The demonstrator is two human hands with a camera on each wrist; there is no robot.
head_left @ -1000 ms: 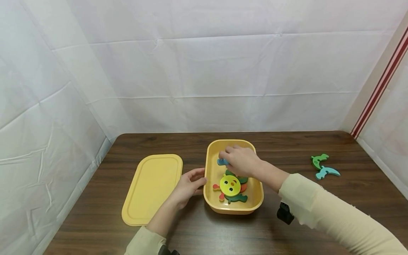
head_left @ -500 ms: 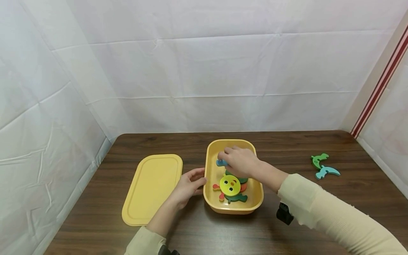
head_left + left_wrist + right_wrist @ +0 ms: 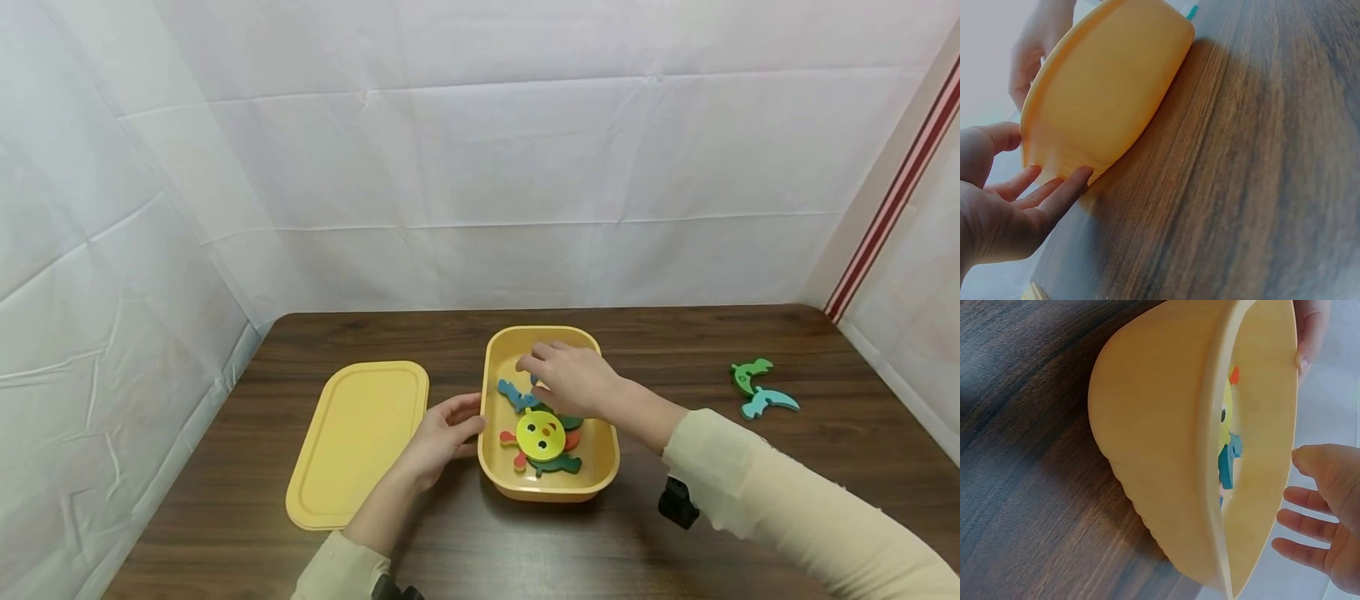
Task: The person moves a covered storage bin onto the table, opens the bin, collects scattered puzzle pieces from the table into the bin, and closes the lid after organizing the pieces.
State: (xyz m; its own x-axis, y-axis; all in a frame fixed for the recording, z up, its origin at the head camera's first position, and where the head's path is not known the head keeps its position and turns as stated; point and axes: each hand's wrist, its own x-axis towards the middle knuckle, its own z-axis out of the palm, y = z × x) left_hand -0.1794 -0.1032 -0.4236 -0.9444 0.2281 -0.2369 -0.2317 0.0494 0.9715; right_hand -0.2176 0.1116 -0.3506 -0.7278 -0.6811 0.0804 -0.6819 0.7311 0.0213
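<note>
A yellow plastic box (image 3: 547, 495) stands on the table with several flat animal-shaped pieces inside. Among them are a round yellow smiling-face piece (image 3: 540, 435), a blue piece (image 3: 516, 396) and a dark green piece (image 3: 558, 465). My left hand (image 3: 446, 437) touches the box's left side; the left wrist view shows its thumb by the rim and extended fingers at the outer wall. Over the box's far half is my right hand (image 3: 573, 383), fingers apart. In the right wrist view that hand (image 3: 1329, 506) has nothing between thumb and fingers. A bit of blue shows beneath its fingertips.
A yellow lid (image 3: 360, 442) lies flat on the wooden table (image 3: 645, 550), left of the box. To the right lie a green piece (image 3: 746, 377) and a light-blue piece (image 3: 768, 403). White sheeting (image 3: 480, 158) hangs behind and at the sides.
The right hand has let go of the blue piece, which now lies in the box left of the fingers. The left hand and the box have stayed put.
</note>
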